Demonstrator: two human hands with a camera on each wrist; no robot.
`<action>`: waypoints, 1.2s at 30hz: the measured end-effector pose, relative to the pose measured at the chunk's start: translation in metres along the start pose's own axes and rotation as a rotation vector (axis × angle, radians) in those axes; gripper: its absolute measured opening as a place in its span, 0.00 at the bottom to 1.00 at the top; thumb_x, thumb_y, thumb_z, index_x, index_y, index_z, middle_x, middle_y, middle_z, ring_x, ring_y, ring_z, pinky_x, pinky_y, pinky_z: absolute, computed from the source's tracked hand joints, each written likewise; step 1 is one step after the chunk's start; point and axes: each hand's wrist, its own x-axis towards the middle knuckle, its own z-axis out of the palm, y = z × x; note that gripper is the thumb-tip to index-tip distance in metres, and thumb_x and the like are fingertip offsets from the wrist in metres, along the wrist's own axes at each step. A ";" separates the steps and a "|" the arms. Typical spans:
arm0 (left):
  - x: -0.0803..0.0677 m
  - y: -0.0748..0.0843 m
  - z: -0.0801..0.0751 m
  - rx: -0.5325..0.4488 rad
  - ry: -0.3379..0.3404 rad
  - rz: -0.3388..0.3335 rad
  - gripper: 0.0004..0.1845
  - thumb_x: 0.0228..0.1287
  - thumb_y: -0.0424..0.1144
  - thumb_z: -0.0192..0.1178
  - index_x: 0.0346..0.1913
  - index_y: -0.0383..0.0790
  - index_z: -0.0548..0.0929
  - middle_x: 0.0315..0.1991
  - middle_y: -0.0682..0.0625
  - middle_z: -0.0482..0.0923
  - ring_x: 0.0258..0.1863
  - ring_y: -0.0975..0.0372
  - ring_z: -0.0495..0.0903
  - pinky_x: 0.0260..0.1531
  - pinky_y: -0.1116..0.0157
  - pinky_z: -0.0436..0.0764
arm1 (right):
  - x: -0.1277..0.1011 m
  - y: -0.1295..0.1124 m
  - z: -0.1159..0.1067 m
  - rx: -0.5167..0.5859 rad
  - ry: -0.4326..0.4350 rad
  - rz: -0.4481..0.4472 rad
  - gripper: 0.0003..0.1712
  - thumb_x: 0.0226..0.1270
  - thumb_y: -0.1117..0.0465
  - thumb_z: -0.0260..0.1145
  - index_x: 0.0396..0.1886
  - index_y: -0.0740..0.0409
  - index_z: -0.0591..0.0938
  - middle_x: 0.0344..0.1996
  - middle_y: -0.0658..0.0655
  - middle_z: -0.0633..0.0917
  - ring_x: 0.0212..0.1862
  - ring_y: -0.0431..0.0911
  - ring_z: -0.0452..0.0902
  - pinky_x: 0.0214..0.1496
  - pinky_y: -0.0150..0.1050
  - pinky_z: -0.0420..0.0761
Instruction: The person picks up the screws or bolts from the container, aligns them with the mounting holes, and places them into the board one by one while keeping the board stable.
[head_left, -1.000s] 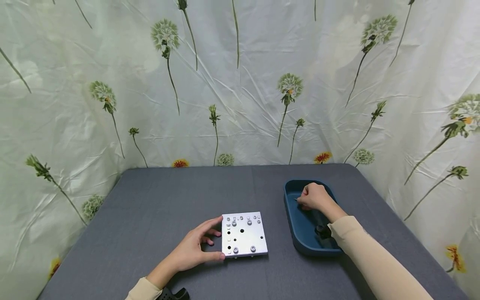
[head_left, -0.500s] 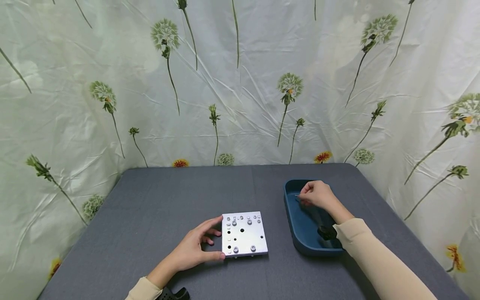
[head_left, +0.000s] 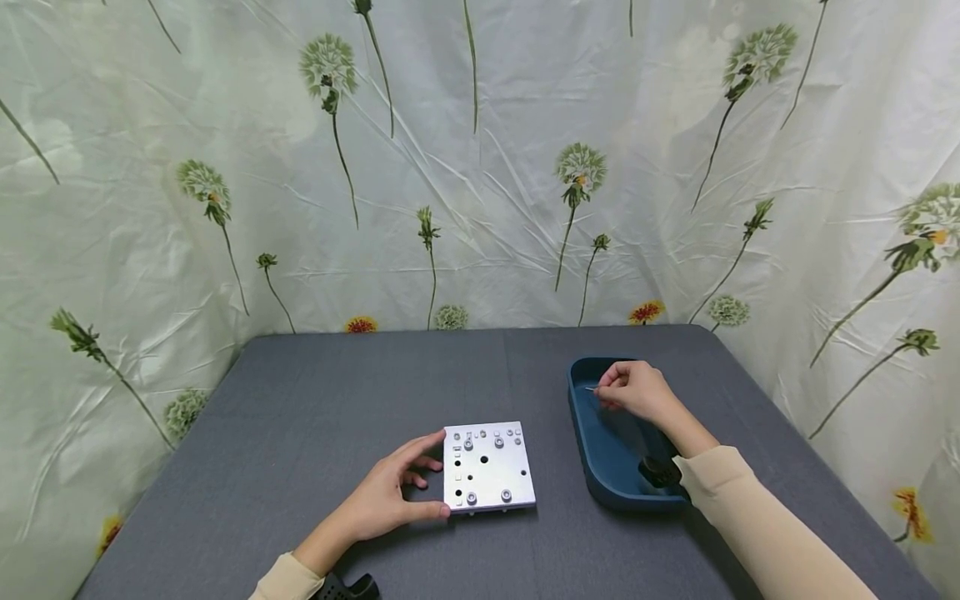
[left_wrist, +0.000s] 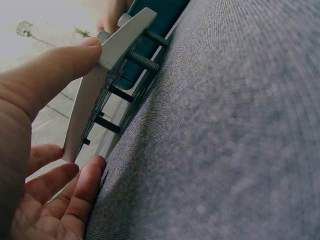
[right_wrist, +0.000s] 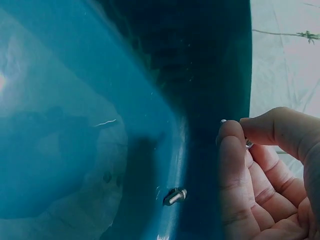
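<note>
Head view | metal plate (head_left: 488, 467) left of blue tray (head_left: 600, 467) | table (head_left: 300, 400)

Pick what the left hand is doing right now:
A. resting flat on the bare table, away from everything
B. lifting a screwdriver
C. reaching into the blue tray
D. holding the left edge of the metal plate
D: the left hand has thumb and fingers on the left edge of the metal plate.

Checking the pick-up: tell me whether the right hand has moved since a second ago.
Yes. The right hand, pinching a small screw, has risen slightly toward the far end of the blue tray.
</note>
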 end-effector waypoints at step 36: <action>0.000 0.003 0.000 0.005 0.000 -0.003 0.52 0.57 0.51 0.83 0.82 0.45 0.67 0.76 0.42 0.73 0.60 0.55 0.84 0.50 0.68 0.84 | -0.021 -0.034 0.007 0.130 -0.021 -0.080 0.08 0.73 0.62 0.74 0.39 0.64 0.85 0.30 0.54 0.91 0.35 0.51 0.92 0.43 0.44 0.92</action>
